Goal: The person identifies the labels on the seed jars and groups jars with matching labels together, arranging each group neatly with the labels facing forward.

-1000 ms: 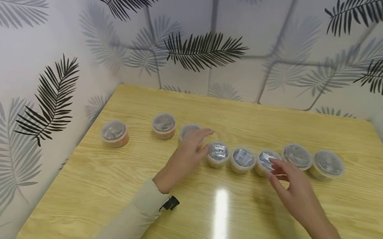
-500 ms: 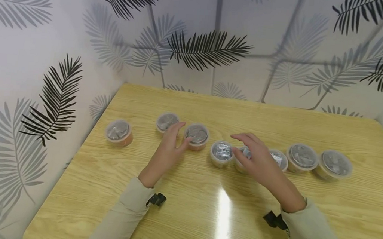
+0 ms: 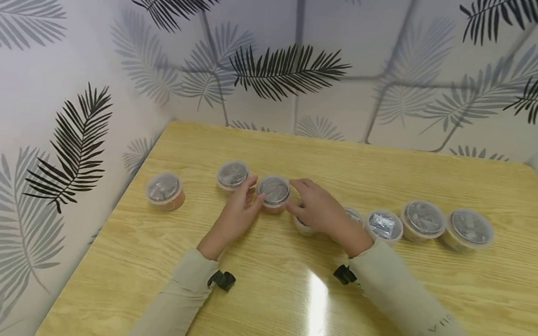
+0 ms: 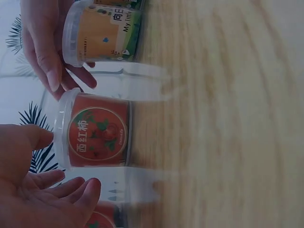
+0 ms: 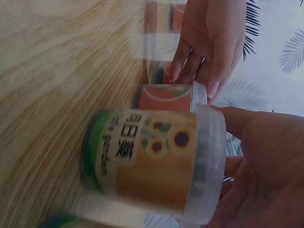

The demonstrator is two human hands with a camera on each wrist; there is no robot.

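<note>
A lidded plastic cup with a red tomato label [image 4: 98, 132] stands upright between my two hands. My left hand [image 3: 233, 215] is at its left side, thumb at the lid's edge and the other fingers extended. My right hand [image 3: 320, 208] reaches over from the right, its fingertips by the same lid; whether they touch it I cannot tell. Just below the right hand, a cup with an orange sunflower label [image 5: 156, 156] is partly hidden in the head view. Another lidded cup [image 3: 232, 174] stands just beyond the left fingertips.
One lidded cup [image 3: 165, 190] is alone at the left of the wooden table [image 3: 147, 264]. Right of my right hand, a small foil-topped cup [image 3: 384, 225] and two larger cups, one at the end [image 3: 470, 228], stand in line. A leaf-patterned wall [image 3: 273, 110] rises behind.
My right hand has moved left along the row, from the foil-topped cups to the tomato cup. The left hand went left off the tomato cup and stays beside it.
</note>
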